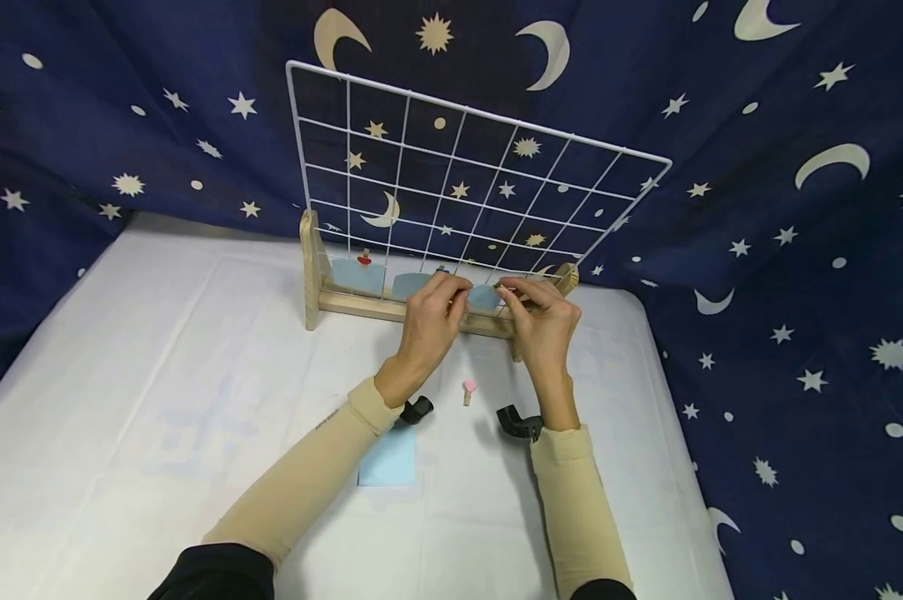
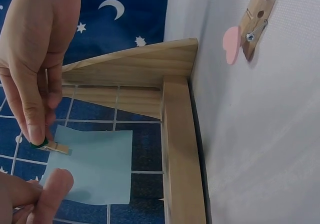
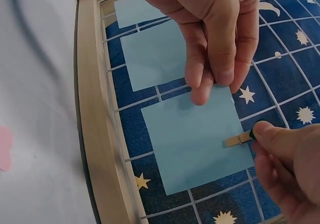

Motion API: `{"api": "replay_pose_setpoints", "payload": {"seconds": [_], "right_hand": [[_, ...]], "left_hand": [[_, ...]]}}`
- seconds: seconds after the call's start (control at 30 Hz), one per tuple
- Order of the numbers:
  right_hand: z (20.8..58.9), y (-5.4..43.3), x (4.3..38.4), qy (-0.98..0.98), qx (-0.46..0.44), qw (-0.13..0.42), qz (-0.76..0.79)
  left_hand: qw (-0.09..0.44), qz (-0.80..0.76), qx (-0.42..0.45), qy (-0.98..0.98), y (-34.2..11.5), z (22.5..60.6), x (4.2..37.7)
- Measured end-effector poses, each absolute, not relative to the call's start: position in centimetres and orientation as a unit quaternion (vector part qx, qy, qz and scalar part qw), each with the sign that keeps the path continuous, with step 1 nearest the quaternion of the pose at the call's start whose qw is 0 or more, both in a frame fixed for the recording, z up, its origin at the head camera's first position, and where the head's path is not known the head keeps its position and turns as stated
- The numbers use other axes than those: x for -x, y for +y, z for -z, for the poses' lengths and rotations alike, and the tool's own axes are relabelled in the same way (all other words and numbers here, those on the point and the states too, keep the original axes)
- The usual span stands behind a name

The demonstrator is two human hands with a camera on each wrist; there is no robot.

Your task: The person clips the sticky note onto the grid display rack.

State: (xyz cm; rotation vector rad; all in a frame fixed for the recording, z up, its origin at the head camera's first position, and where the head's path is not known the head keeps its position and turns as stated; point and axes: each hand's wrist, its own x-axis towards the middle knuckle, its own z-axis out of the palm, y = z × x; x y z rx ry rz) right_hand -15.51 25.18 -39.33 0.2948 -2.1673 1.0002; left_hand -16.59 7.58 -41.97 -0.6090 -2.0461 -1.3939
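Observation:
My left hand (image 1: 431, 321) pinches the upper corner of a light blue paper note (image 3: 197, 144) lying against a white wire grid (image 1: 406, 148). At the same top edge, my right hand (image 1: 547, 321) grips a small wooden clothespin (image 3: 239, 139) with a dark green piece on its end. The clothespin's tip overlaps the note; whether it bites the wire too is hidden. Left of this note, two more blue notes hang on the grid, one below a clothespin with a red heart (image 1: 365, 260), the other partly behind my left hand.
Wooden feet and a wooden crossbar (image 1: 369, 305) support the grid. On the white table (image 1: 159, 400) lies a clothespin with a pink heart (image 1: 469, 387), between my forearms. A blue sheet or stack of notes (image 1: 387, 462) lies by my left forearm. Dark star-patterned cloth (image 1: 781, 250) hangs behind and right.

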Motion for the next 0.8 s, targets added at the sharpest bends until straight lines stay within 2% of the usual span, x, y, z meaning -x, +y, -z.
{"api": "replay_pose_setpoints", "payload": {"seconds": [0.23,0.53,0.8], "right_hand": [[39.7,25.4,14.9,-0.836,-0.104,0.350,-0.410],[38.6,24.8,13.7,-0.829,-0.091,0.369,-0.411],[38.4,24.7,13.2,-0.817,-0.083,0.383,-0.422]], "left_hand": [[0.289,0.514,0.232,-0.774,7.7,42.0,16.1],[0.327,0.537,0.252,-0.736,7.4,41.1,15.5],[0.306,0.558,0.262,-0.725,5.6,41.6,15.5]]}}
